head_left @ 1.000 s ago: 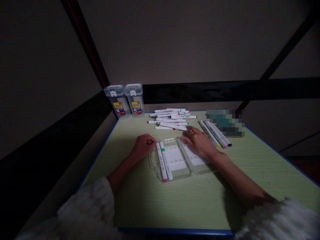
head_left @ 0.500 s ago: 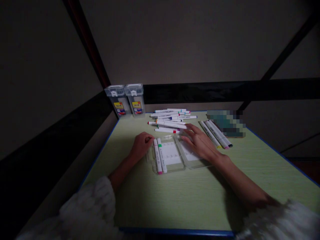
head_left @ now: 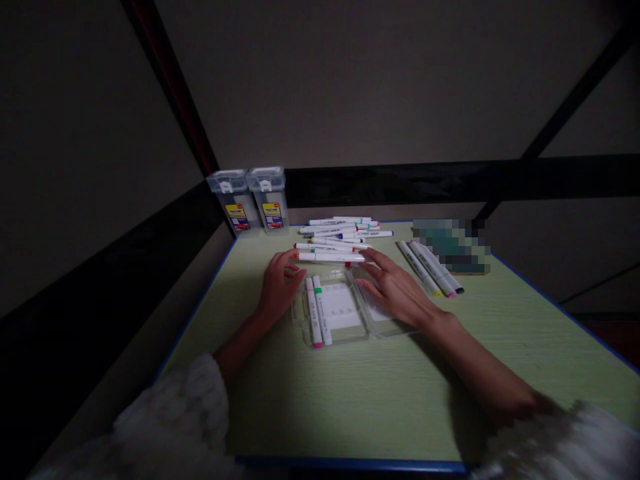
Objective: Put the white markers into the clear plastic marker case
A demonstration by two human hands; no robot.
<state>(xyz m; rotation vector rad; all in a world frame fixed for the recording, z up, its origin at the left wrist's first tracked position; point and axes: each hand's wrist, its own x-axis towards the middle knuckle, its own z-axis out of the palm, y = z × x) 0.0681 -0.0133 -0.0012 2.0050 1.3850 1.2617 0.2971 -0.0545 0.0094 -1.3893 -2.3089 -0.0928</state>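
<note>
A white marker with an orange end [head_left: 330, 257] lies crosswise between my hands, just beyond the clear plastic case [head_left: 350, 340]. My right hand [head_left: 400, 290] has its fingers at the plain right end of this marker. At the orange end is my left hand [head_left: 280, 283], its index fingertip touching or almost touching it, thumb apart below. The case lies unfolded, with white paper inside. Two white markers, a pink-ended one [head_left: 314, 313] and a green-banded one [head_left: 323, 310], rest side by side in its left half. My right hand partly covers the other half.
Behind my hands is a loose pile of white markers [head_left: 345, 230]. Several grey-white markers [head_left: 433, 267] lie at the right, beside a pixelated flat item [head_left: 450, 247]. Two lidded clear boxes [head_left: 233, 203] stand at the back left corner of the table [head_left: 350, 407], near the wall.
The orange-ended marker has shifted left and nearer me, and now lies almost level. My left hand has unfolded its fingers and moved up to the marker's orange end.
</note>
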